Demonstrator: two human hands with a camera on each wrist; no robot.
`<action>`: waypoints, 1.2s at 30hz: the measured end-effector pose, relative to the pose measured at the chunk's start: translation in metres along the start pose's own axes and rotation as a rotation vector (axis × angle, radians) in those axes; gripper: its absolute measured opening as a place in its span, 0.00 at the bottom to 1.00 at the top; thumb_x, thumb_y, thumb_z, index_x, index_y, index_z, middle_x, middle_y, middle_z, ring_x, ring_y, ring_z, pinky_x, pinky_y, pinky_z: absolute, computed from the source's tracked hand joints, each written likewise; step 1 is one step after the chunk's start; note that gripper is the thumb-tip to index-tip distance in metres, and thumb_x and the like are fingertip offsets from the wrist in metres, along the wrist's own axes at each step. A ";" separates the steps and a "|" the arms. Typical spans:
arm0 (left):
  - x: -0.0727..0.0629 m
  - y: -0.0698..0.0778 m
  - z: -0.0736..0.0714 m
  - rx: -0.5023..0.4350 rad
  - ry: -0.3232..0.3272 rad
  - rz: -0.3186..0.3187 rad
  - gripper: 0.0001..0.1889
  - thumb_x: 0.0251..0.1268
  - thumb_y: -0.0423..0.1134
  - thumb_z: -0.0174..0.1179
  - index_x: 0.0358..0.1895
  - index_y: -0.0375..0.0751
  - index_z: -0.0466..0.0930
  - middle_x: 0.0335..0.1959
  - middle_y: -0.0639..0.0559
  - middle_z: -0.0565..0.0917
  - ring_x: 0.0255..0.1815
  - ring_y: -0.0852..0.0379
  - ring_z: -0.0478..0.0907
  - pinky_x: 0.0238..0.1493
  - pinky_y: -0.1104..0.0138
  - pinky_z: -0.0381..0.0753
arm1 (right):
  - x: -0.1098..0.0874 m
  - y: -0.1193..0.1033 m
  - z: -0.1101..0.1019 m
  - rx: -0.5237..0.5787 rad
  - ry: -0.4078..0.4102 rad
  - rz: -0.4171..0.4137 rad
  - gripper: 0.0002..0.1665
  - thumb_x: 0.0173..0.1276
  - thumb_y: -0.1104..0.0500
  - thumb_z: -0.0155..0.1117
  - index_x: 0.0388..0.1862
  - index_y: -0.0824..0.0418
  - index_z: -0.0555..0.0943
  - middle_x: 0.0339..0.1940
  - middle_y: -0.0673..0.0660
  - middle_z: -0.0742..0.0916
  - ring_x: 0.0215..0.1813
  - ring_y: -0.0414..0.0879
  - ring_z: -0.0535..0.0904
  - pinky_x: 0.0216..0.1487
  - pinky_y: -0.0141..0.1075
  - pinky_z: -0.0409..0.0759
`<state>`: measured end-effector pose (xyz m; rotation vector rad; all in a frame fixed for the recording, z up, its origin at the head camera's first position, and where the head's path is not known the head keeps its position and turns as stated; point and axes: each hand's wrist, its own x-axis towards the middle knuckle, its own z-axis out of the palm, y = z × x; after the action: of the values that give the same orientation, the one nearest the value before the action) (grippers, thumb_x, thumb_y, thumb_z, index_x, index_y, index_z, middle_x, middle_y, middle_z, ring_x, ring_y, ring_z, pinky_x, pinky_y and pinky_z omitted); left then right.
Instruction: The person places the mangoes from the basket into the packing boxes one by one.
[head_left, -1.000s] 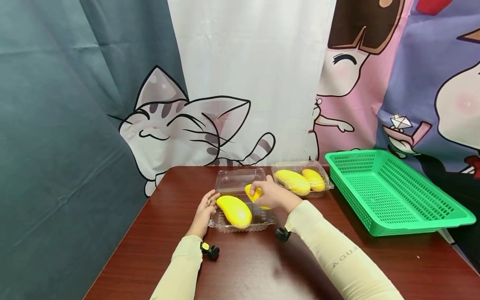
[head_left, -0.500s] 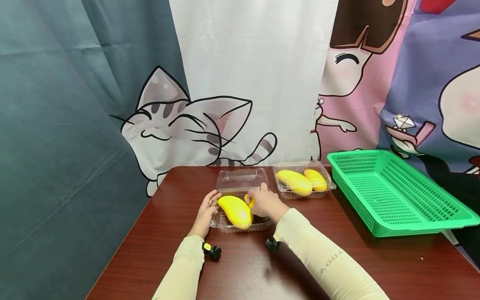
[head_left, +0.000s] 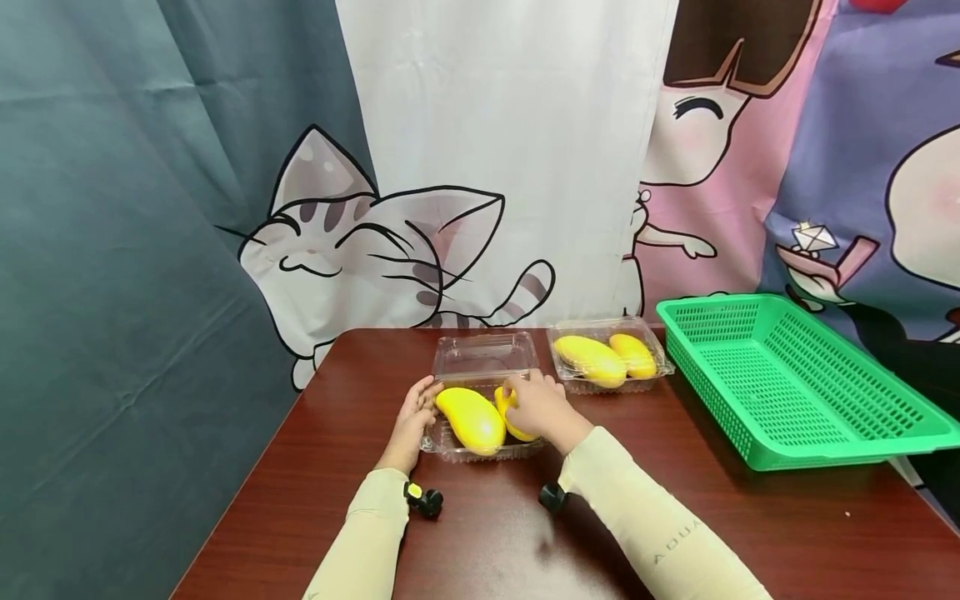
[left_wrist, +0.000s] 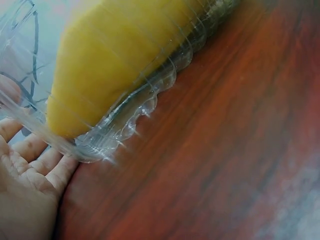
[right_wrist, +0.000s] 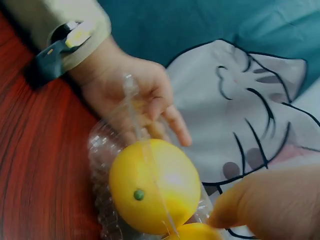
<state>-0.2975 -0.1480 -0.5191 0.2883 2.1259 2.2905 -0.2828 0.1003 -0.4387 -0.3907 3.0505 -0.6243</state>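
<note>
A clear plastic clamshell box (head_left: 453,457) stands on the table with its lid folded back. A large yellow mango (head_left: 471,421) lies in its left side. My left hand (head_left: 408,423) rests against the box's left wall, fingers fairly straight along the plastic in the left wrist view. At the right side of the box, my right hand (head_left: 543,408) holds a smaller mango (head_left: 517,421) from above, thumb over its top. In the right wrist view, the large mango (right_wrist: 155,187) shows its green stem end, and only a sliver of the smaller mango (right_wrist: 197,232) shows.
Behind to the right stands a second clear box (head_left: 573,387), closed, with two mangoes (head_left: 592,361) inside. A green plastic basket (head_left: 795,460) sits at the table's right. A curtain printed with cartoons (head_left: 502,150) hangs right behind the brown table (head_left: 480,546).
The smaller mango, held tilted over the box's right side a second ago, now lies lower, beside the large mango. My right hand went left, then slightly back right. My left hand stays put.
</note>
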 end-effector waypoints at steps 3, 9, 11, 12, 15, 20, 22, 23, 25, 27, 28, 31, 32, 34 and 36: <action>0.000 -0.001 0.000 0.007 0.009 0.003 0.41 0.56 0.19 0.39 0.79 0.38 0.51 0.75 0.35 0.63 0.75 0.39 0.61 0.66 0.57 0.65 | 0.000 0.011 0.003 0.205 0.135 0.022 0.20 0.69 0.55 0.61 0.59 0.55 0.76 0.63 0.66 0.73 0.64 0.64 0.68 0.64 0.60 0.64; 0.004 -0.003 -0.003 -0.044 0.019 -0.004 0.38 0.65 0.26 0.40 0.80 0.37 0.44 0.77 0.33 0.55 0.77 0.35 0.56 0.72 0.49 0.56 | 0.008 0.030 0.020 0.627 0.184 0.051 0.33 0.75 0.54 0.59 0.75 0.59 0.63 0.76 0.68 0.63 0.76 0.64 0.61 0.71 0.62 0.63; 0.006 -0.004 -0.005 -0.066 0.015 -0.006 0.36 0.69 0.29 0.41 0.81 0.37 0.43 0.79 0.34 0.52 0.78 0.35 0.54 0.75 0.45 0.50 | 0.011 0.034 0.027 0.778 0.168 0.070 0.36 0.77 0.55 0.57 0.78 0.59 0.57 0.78 0.69 0.60 0.78 0.65 0.58 0.73 0.61 0.60; 0.007 -0.004 -0.006 -0.081 0.011 -0.005 0.36 0.70 0.30 0.40 0.81 0.37 0.43 0.79 0.34 0.51 0.78 0.35 0.53 0.76 0.44 0.48 | 0.014 0.036 0.029 0.860 0.162 0.076 0.37 0.78 0.55 0.56 0.80 0.59 0.55 0.79 0.69 0.59 0.79 0.65 0.56 0.74 0.61 0.59; 0.009 -0.004 -0.008 -0.149 -0.002 -0.006 0.35 0.73 0.31 0.39 0.81 0.37 0.41 0.81 0.36 0.49 0.79 0.35 0.52 0.78 0.45 0.44 | 0.020 0.042 0.035 1.055 0.149 0.099 0.39 0.80 0.56 0.53 0.82 0.59 0.49 0.80 0.70 0.57 0.80 0.65 0.54 0.76 0.60 0.56; 0.012 -0.004 -0.011 -0.254 -0.021 0.001 0.35 0.72 0.32 0.34 0.81 0.36 0.39 0.82 0.35 0.47 0.77 0.32 0.55 0.76 0.47 0.45 | 0.027 0.052 0.040 1.277 0.141 0.097 0.39 0.83 0.54 0.47 0.83 0.60 0.45 0.81 0.69 0.54 0.81 0.64 0.51 0.77 0.58 0.52; 0.014 -0.004 -0.012 -0.267 -0.026 0.003 0.35 0.71 0.34 0.32 0.81 0.36 0.39 0.81 0.34 0.48 0.75 0.32 0.58 0.76 0.47 0.45 | 0.029 0.055 0.041 1.359 0.140 0.080 0.39 0.83 0.52 0.46 0.84 0.60 0.44 0.82 0.68 0.51 0.80 0.64 0.53 0.78 0.57 0.50; 0.015 -0.004 -0.013 -0.270 -0.026 0.000 0.34 0.72 0.34 0.31 0.81 0.36 0.39 0.81 0.34 0.48 0.75 0.32 0.59 0.76 0.46 0.46 | 0.030 0.056 0.042 1.390 0.138 0.070 0.39 0.84 0.52 0.45 0.84 0.61 0.43 0.83 0.68 0.51 0.80 0.65 0.54 0.78 0.57 0.49; 0.017 -0.005 -0.013 -0.271 -0.030 0.001 0.33 0.74 0.36 0.30 0.81 0.37 0.40 0.81 0.35 0.49 0.75 0.32 0.60 0.76 0.45 0.44 | 0.031 0.058 0.043 1.438 0.139 0.052 0.39 0.84 0.51 0.44 0.83 0.61 0.42 0.83 0.68 0.50 0.78 0.67 0.57 0.79 0.57 0.48; 0.019 -0.004 -0.013 -0.276 -0.017 0.008 0.33 0.75 0.37 0.31 0.81 0.39 0.42 0.81 0.36 0.51 0.75 0.32 0.59 0.76 0.44 0.42 | 0.032 0.059 0.044 1.452 0.137 0.039 0.38 0.84 0.52 0.44 0.83 0.60 0.42 0.83 0.66 0.51 0.78 0.67 0.58 0.78 0.58 0.48; 0.019 -0.003 -0.013 -0.280 -0.007 0.015 0.32 0.75 0.38 0.32 0.81 0.40 0.43 0.81 0.36 0.52 0.75 0.32 0.58 0.76 0.43 0.42 | 0.032 0.059 0.043 1.455 0.137 0.030 0.38 0.84 0.53 0.43 0.83 0.60 0.42 0.83 0.66 0.51 0.78 0.67 0.57 0.78 0.59 0.48; 0.021 0.003 -0.014 -0.273 0.009 0.046 0.32 0.75 0.38 0.33 0.81 0.40 0.44 0.80 0.36 0.53 0.77 0.33 0.54 0.77 0.42 0.41 | 0.034 0.060 0.040 1.457 0.143 -0.003 0.37 0.84 0.57 0.42 0.83 0.59 0.42 0.83 0.66 0.53 0.79 0.67 0.54 0.77 0.61 0.47; 0.022 0.007 -0.015 -0.270 0.013 0.055 0.32 0.75 0.38 0.33 0.81 0.40 0.45 0.80 0.35 0.54 0.78 0.34 0.53 0.77 0.42 0.40 | 0.035 0.060 0.038 1.457 0.144 -0.019 0.37 0.84 0.58 0.43 0.83 0.58 0.42 0.83 0.66 0.53 0.80 0.66 0.53 0.77 0.61 0.47; 0.024 0.015 -0.017 -0.255 0.004 0.072 0.32 0.74 0.38 0.32 0.81 0.40 0.44 0.80 0.36 0.54 0.79 0.35 0.50 0.76 0.42 0.40 | 0.037 0.059 0.033 1.447 0.153 -0.061 0.38 0.83 0.58 0.44 0.84 0.57 0.42 0.82 0.66 0.53 0.81 0.63 0.50 0.78 0.59 0.46; 0.025 0.026 -0.019 -0.224 -0.012 0.083 0.32 0.75 0.40 0.32 0.81 0.42 0.43 0.80 0.37 0.55 0.80 0.37 0.49 0.77 0.42 0.38 | 0.038 0.057 0.026 1.416 0.162 -0.100 0.39 0.82 0.58 0.45 0.84 0.57 0.42 0.82 0.65 0.54 0.82 0.61 0.49 0.79 0.57 0.47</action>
<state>-0.3215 -0.1659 -0.4917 0.3913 1.8615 2.5365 -0.3319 0.1318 -0.4830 -0.3862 1.8827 -2.4827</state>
